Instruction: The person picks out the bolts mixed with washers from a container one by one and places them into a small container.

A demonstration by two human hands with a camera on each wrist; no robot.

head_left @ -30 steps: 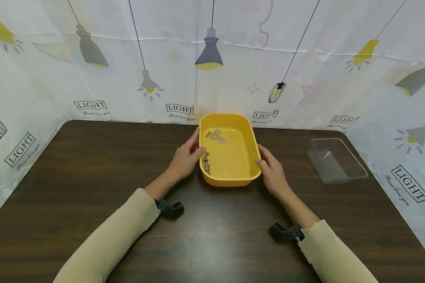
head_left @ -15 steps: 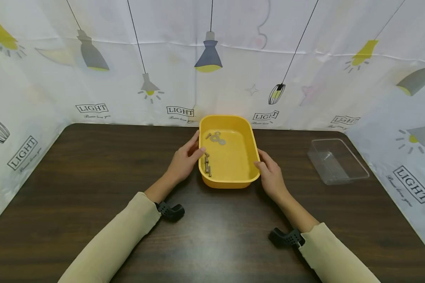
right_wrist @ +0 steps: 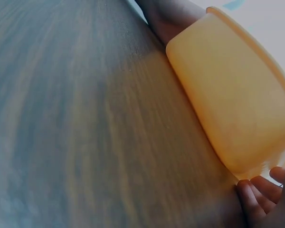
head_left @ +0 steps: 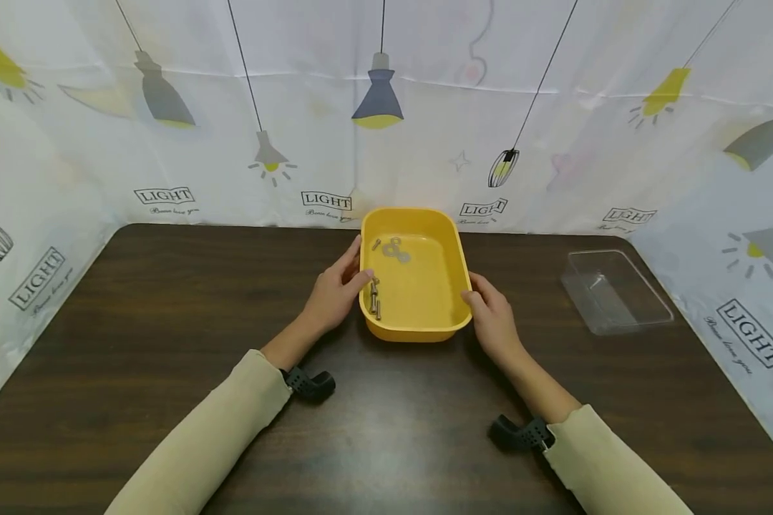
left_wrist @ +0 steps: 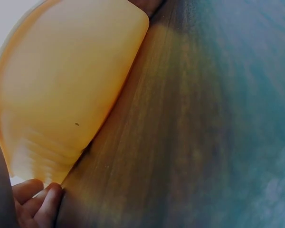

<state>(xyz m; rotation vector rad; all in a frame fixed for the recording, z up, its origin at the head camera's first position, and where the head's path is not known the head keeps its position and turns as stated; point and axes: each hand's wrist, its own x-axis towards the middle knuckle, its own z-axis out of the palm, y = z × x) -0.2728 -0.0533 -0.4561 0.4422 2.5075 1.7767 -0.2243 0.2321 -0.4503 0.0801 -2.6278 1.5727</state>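
Note:
A yellow plastic bin [head_left: 425, 286] sits on the table in the head view, long side pointing away from me. My left hand [head_left: 335, 290] grips its left wall, thumb over the rim and fingers along the outside. On the opposite side my right hand [head_left: 494, 318] holds the right wall near the front corner, thumb at the rim. Inside lie several flat grey washers [head_left: 396, 250] and a small screw [head_left: 376, 244] toward the back. More metal screws [head_left: 374, 300] line the left wall beside my left thumb. Both wrist views show the bin's outer wall [left_wrist: 71, 80] with curled fingertips [right_wrist: 259, 187] against it.
A clear plastic box [head_left: 608, 293] stands on the dark wooden table [head_left: 200, 300] at the right, close to the table's edge. Behind the table hangs a white curtain [head_left: 419, 157] printed with lamps; the bin's far end lies close to it.

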